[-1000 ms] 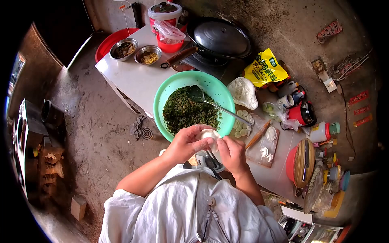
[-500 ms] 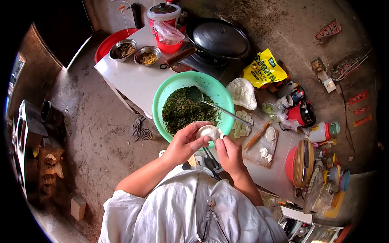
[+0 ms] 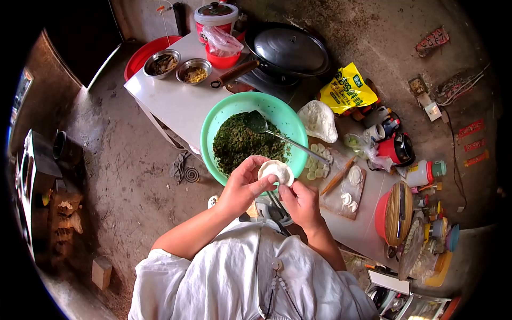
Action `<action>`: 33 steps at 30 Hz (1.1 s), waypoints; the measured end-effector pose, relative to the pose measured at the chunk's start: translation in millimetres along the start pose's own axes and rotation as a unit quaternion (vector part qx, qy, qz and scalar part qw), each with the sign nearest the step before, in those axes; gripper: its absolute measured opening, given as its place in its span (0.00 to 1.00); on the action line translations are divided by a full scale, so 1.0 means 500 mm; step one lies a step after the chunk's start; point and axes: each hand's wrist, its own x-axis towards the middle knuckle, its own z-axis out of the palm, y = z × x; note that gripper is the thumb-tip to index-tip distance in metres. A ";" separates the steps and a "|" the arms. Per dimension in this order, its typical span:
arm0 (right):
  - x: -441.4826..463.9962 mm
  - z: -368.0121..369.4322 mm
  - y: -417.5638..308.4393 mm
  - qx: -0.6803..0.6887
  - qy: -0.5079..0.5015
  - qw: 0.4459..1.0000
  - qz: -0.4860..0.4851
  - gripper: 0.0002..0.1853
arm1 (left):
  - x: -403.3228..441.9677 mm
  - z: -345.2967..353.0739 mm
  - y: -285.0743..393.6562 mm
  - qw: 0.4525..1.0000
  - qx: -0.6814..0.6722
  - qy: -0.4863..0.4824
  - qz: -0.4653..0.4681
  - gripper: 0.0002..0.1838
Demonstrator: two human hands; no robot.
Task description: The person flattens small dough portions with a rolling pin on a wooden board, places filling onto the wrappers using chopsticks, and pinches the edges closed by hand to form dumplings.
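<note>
A white dumpling [image 3: 273, 168] is held between my two hands over the near rim of the mint-green basin [image 3: 295, 116]. My left hand [image 3: 241, 186] cups its left side, with the thumb lying across its front. At its lower right edge, my right hand [image 3: 302, 204] pinches the dough with thumb and finger. Chopped dark-green filling [image 3: 233, 140] lies in the basin behind my hands. A metal ladle [image 3: 290, 141] rests in the filling, its handle over the basin's right rim.
Right of the basin lie small dough pieces [image 3: 317, 169], a wooden rolling pin [image 3: 337, 177] and a board [image 3: 341, 205] with flattened dough. A flour bag [image 3: 318, 120] stands behind. A lidded wok [image 3: 289, 48] and two metal bowls [image 3: 194, 72] occupy the table's far part.
The dumpling has tilted and shows a rounder, wider face than the earlier half-moon shape. My left fingers have shifted slightly upward; my right hand stays at its edge.
</note>
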 end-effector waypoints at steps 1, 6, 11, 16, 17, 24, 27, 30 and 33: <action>-0.003 0.004 0.007 -0.011 0.010 1.000 -0.006 0.11 | -0.001 0.002 0.000 1.000 0.000 0.000 -0.001 0.18; -0.005 -0.026 0.011 0.028 -0.025 0.999 -0.023 0.11 | -0.004 0.000 -0.001 1.000 0.010 0.008 -0.008 0.17; 0.014 -0.023 -0.005 -0.052 0.010 0.999 -0.009 0.11 | -0.006 -0.002 -0.007 1.000 0.010 -0.016 -0.013 0.16; 0.009 -0.034 -0.001 -0.044 -0.037 0.998 -0.007 0.10 | -0.011 -0.007 -0.005 0.999 -0.006 -0.024 -0.029 0.18; 0.011 -0.032 -0.002 -0.044 -0.038 0.998 -0.006 0.10 | -0.011 -0.007 -0.003 0.998 0.000 -0.029 -0.049 0.20; 0.013 -0.035 -0.006 -0.067 -0.051 0.996 -0.031 0.11 | -0.008 -0.002 0.005 0.997 -0.016 -0.054 -0.054 0.22; 0.017 -0.030 -0.004 -0.087 -0.052 0.995 -0.026 0.11 | -0.004 0.000 0.003 0.998 -0.019 -0.044 -0.035 0.20; 0.015 -0.032 -0.004 -0.099 -0.042 0.994 -0.036 0.12 | -0.002 -0.012 -0.011 0.997 -0.041 -0.041 -0.044 0.18; 0.020 -0.030 -0.008 -0.098 -0.044 0.994 -0.031 0.11 | 0.000 -0.014 -0.009 0.997 -0.012 -0.047 -0.060 0.16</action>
